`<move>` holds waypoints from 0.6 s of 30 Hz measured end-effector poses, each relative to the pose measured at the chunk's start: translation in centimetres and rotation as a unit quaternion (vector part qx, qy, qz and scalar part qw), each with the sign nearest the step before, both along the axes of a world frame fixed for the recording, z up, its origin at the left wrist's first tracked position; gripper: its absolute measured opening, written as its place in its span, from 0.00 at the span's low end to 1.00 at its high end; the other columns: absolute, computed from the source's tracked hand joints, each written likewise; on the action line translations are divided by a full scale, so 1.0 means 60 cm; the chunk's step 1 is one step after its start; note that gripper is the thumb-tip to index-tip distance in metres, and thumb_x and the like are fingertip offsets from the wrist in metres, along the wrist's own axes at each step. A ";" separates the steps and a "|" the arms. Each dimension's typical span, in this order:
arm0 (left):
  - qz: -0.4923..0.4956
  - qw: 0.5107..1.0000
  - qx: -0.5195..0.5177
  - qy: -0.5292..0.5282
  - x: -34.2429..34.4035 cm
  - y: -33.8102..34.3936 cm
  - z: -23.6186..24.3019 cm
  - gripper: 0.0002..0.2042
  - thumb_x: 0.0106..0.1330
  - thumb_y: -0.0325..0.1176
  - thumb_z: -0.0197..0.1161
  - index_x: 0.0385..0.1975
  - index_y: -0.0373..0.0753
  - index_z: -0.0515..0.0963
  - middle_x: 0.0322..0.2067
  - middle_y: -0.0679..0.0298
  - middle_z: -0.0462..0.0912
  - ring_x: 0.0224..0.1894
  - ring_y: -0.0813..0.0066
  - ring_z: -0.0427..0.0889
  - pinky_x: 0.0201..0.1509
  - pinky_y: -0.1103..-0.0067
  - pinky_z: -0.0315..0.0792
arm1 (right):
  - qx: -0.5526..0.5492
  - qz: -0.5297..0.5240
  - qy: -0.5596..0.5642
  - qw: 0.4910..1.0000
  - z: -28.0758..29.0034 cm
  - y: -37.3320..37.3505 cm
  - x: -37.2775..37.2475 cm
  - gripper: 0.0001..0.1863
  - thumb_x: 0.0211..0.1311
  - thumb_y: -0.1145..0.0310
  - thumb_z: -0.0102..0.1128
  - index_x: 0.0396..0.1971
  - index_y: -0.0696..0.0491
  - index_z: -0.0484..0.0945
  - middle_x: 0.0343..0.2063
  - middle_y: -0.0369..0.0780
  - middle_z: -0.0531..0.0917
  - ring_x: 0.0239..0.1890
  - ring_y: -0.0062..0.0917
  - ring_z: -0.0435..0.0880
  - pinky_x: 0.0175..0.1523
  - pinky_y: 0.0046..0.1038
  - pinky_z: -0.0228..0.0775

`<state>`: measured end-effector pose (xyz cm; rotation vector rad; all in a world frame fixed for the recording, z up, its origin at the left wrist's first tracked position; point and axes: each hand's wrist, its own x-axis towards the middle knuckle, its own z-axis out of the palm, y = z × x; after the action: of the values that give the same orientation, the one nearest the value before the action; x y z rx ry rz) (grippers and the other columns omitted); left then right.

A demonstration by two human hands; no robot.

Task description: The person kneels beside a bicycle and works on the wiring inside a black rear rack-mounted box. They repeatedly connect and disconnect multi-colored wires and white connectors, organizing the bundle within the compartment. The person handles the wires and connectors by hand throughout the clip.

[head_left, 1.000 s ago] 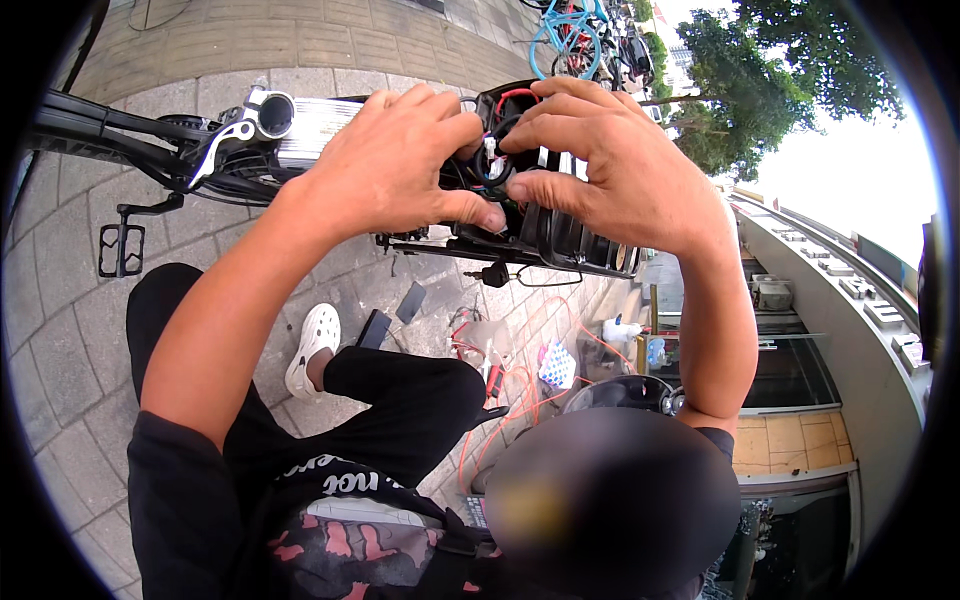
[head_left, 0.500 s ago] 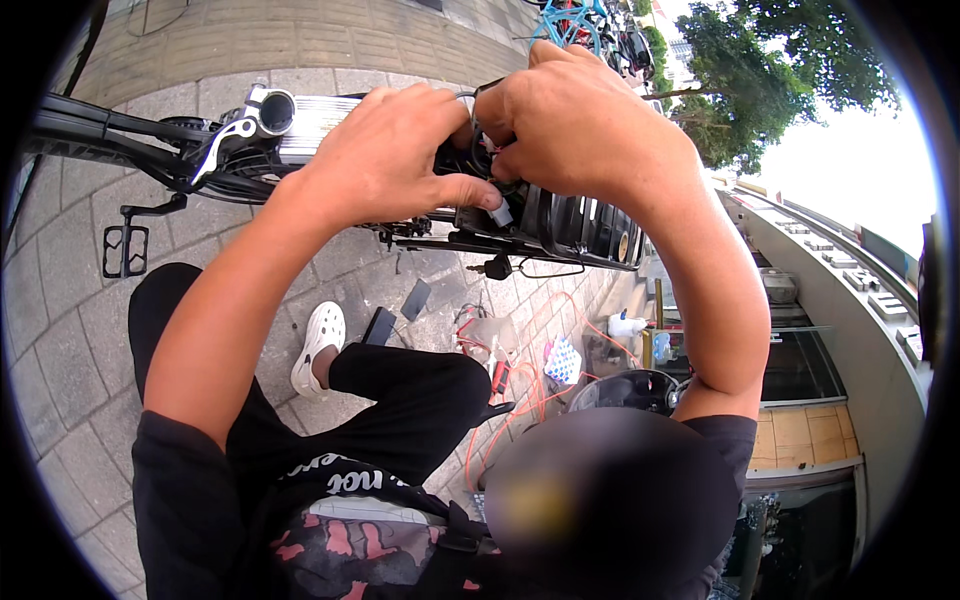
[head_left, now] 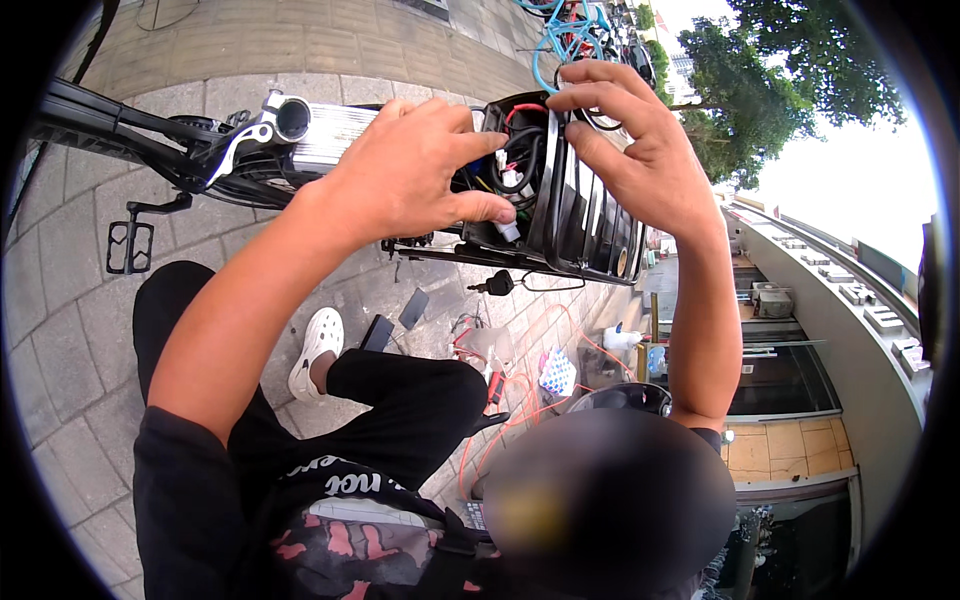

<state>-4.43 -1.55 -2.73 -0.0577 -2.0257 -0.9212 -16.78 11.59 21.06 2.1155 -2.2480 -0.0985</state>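
Observation:
An open black box [head_left: 478, 236] on a bicycle holds bundled wires [head_left: 520, 165], red, black and yellow among them, with white connectors. My left hand [head_left: 405, 175] lies over the box's left side, thumb and index finger apart. Its thumb tip is next to a pale connector [head_left: 508, 230] at the near side. Beside the box's upper right rim, my right hand [head_left: 640, 150] is raised with fingers spread, its thumb close to a black ribbed case [head_left: 590, 225]. I cannot tell whether its fingertips touch the rim. A black key [head_left: 493, 284] hangs below the box.
Left of the box are a silver quick-release lever [head_left: 245, 145] and a pedal [head_left: 130, 245]. On the paving lie a dark flat piece [head_left: 413, 308], orange cord [head_left: 520, 385] and a blue-checked packet [head_left: 557, 372]. A light blue bicycle [head_left: 570, 35] stands beyond.
My right hand has come out of the wires, moved up and right, and opened. The box's inside now shows. My left hand has shifted slightly right, its fingers spreading.

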 end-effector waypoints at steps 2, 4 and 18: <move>-0.004 1.000 -0.001 -0.006 0.000 0.000 0.005 0.38 0.66 0.64 0.81 0.65 0.37 0.90 0.46 0.57 0.87 0.52 0.53 0.85 0.64 0.59 0.76 | -0.102 -0.065 -0.024 0.992 0.004 0.025 -0.021 0.14 0.76 0.70 0.69 0.57 0.57 0.91 0.59 0.44 0.91 0.63 0.35 0.90 0.68 0.38 0.81; -0.007 1.000 0.000 -0.010 0.002 0.006 0.013 0.37 0.68 0.62 0.80 0.65 0.36 0.90 0.46 0.56 0.86 0.52 0.53 0.85 0.64 0.59 0.76 | -0.168 -0.165 -0.144 0.961 -0.028 0.058 -0.025 0.13 0.81 0.69 0.69 0.58 0.58 0.91 0.57 0.43 0.91 0.56 0.29 0.90 0.65 0.33 0.81; 0.035 0.999 -0.010 0.006 -0.005 0.032 0.016 0.29 0.81 0.53 0.71 0.66 0.32 0.87 0.49 0.53 0.85 0.55 0.51 0.83 0.67 0.58 0.73 | -0.368 -0.089 -0.037 0.925 -0.182 0.122 0.043 0.19 0.81 0.66 0.75 0.63 0.61 0.88 0.56 0.48 0.91 0.57 0.38 0.90 0.65 0.37 0.81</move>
<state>-4.70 0.36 -1.76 -0.0026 -2.0123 -0.8550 -14.21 18.93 10.13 1.5263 -2.0372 0.7128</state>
